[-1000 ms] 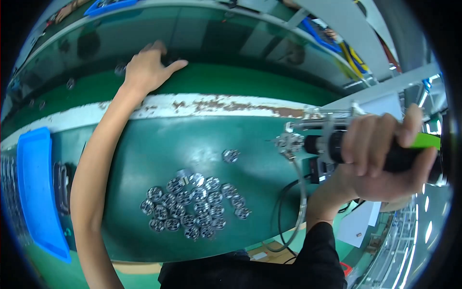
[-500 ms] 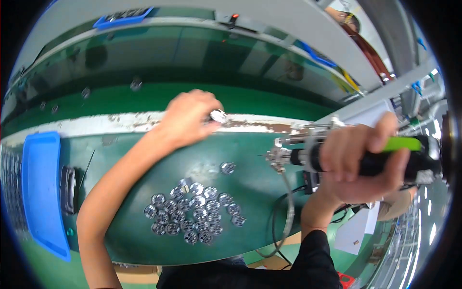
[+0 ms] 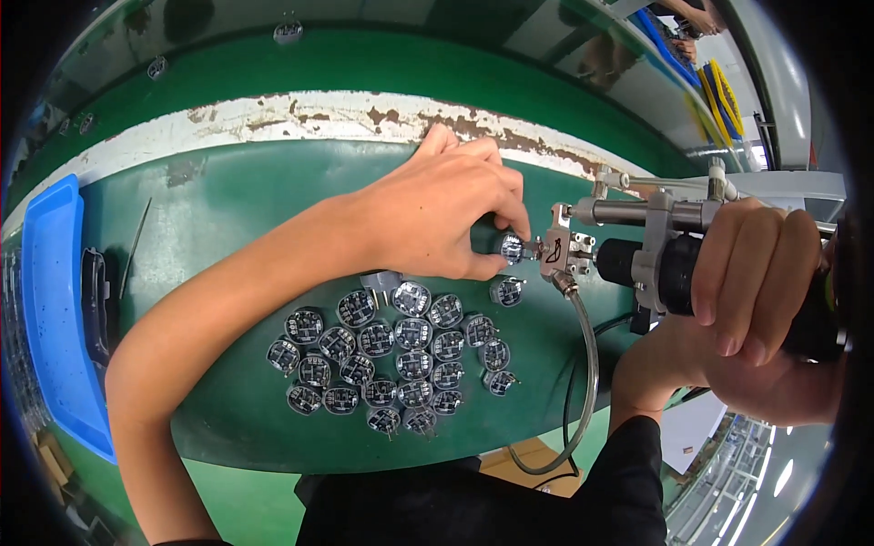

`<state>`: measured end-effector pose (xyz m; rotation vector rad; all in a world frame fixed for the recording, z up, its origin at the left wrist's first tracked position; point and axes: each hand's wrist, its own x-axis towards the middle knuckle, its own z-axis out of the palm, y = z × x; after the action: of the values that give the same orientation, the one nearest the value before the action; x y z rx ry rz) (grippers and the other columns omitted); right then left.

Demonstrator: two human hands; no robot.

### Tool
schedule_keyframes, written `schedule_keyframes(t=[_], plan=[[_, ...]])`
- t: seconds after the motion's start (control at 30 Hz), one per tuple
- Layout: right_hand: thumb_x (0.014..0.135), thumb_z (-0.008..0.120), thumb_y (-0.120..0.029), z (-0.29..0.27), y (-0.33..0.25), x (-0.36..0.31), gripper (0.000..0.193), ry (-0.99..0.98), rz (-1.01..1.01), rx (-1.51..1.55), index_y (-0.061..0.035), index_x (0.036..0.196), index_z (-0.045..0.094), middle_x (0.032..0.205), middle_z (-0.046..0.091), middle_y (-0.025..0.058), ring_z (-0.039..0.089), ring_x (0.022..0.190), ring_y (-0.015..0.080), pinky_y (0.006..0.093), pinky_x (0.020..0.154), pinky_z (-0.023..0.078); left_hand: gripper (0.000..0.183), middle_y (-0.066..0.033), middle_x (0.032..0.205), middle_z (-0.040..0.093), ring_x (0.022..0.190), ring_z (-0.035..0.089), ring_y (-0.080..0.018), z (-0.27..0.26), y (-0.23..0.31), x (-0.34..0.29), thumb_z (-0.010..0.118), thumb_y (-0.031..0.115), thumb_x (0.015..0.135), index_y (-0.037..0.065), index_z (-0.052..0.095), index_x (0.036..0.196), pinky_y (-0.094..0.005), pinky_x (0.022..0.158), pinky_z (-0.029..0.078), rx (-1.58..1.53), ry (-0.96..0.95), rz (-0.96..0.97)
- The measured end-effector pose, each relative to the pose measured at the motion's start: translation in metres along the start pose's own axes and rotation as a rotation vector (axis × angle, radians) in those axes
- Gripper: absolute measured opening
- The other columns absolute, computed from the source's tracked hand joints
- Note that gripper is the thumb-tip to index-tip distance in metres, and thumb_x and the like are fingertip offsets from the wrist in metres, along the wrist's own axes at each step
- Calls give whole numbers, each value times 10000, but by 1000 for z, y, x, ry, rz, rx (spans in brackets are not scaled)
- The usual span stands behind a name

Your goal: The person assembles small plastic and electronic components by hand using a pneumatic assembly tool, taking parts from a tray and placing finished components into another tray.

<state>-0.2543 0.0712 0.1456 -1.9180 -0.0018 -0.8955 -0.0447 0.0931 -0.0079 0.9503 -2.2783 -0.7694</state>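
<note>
Left hand [image 3: 437,218] pinches one small round component [image 3: 512,246] at the screwdriver's tip, above the pile [image 3: 391,355] — right hand [image 3: 765,309] clenched around the powered screwdriver [image 3: 655,259]. Fastening step underway — next needs steady alignment.

Blue tray [image 3: 56,300] at the left edge of the green work surface [image 3: 237,209].
</note>
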Motion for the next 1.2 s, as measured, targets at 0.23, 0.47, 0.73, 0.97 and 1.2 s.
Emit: schedule_keyframes(t=[0.23,0.47,0.73,0.97,1.2], plan=[[981,487,-460,8,10,-3,487,79,56,47,-8,1093,629,642,531,-17,501,505,64,202,486,438,296,13,950,618,1038,531,-194,2,-1,-2,817,223,748,93,754,1007,-402,958,317,-10,16,-2],[970,543,-434,4,15,3,426,-22,94,61,-28,1063,631,656,541,-15,525,540,76,219,512,457,291,17,942,619,1034,537,-195,3,-2,-2,824,218,737,86,745,984,-396,968,318,-6,28,-13],[959,607,-404,-8,20,16,361,-128,129,74,-50,1029,634,671,552,-12,552,581,90,237,542,479,270,18,929,620,1025,552,-190,3,-1,-1,825,198,731,91,701,946,-389,972,322,-22,59,-10],[948,663,-377,-27,2,7,312,-234,141,81,-70,999,637,685,562,-10,576,617,102,253,568,498,265,-10,914,611,1015,554,-200,0,-8,-2,819,205,748,87,669,932,-382,940,324,-22,3,3],[938,719,-351,-81,-55,-37,274,-336,172,92,-90,968,640,699,572,-8,600,653,115,270,595,518,268,-24,882,588,970,538,-230,3,-12,-1,800,212,771,92,593,891,-390,890,328,6,92,99]])
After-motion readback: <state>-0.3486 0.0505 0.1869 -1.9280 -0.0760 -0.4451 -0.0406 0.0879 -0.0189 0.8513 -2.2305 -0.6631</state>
